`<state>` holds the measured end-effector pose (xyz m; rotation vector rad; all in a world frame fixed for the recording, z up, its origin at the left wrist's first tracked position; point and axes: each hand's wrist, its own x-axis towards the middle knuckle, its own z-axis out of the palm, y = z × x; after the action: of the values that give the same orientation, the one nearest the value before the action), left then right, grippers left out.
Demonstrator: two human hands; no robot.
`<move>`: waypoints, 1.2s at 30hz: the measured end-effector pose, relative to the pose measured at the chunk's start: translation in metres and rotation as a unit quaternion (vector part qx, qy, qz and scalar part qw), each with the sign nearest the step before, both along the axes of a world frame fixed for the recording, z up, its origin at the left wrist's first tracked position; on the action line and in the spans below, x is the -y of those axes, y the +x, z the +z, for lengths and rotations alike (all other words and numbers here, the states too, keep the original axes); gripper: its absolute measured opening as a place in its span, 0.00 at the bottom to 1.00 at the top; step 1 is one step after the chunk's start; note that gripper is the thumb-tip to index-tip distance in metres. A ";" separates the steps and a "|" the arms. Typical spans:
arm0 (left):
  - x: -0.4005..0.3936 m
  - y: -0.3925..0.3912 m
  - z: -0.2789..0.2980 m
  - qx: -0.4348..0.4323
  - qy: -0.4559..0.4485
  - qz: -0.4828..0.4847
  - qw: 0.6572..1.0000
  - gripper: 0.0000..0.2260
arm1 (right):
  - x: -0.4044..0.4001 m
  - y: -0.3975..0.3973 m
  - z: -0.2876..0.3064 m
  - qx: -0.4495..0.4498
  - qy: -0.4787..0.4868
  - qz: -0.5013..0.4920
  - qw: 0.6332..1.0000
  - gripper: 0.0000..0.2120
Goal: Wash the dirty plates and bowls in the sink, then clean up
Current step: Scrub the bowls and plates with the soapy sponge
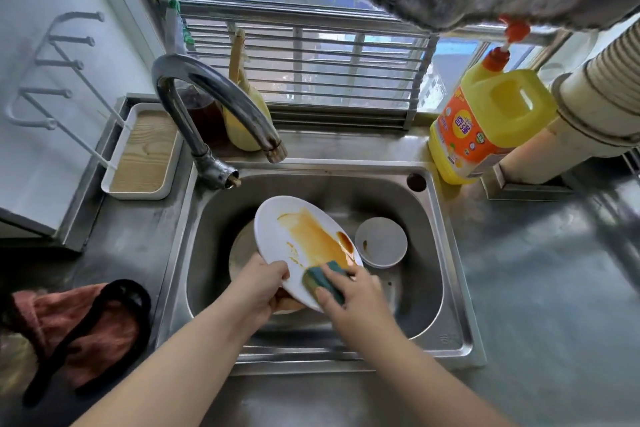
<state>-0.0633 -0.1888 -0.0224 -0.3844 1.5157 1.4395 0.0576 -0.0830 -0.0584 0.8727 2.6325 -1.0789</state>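
Two bare forearms are extended forward from the lower edge of the view, converging toward the centre. The left hand (261, 282) is curled, with the thumb laid over the near rim of a held item and the fingers wrapped beneath it, mostly hidden. The right hand (356, 291) is turned palm down, its fingers and thumb closed around a small pad. The two hands are held close together, apparently not touching.

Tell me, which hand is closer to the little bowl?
Right. The right hand presses a sponge on the plate just beside the bowl. The left hand grips the plate's near edge, farther away on the other side.
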 end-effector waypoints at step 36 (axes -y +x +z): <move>0.020 -0.013 0.009 -0.084 -0.019 -0.003 0.996 0.19 | 0.031 0.005 0.005 -0.052 -0.054 0.074 0.994 0.28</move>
<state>-0.0762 -0.2083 -0.0131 -0.2872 1.6785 1.4703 0.0625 -0.1141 -0.0534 0.6041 2.6427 -1.2453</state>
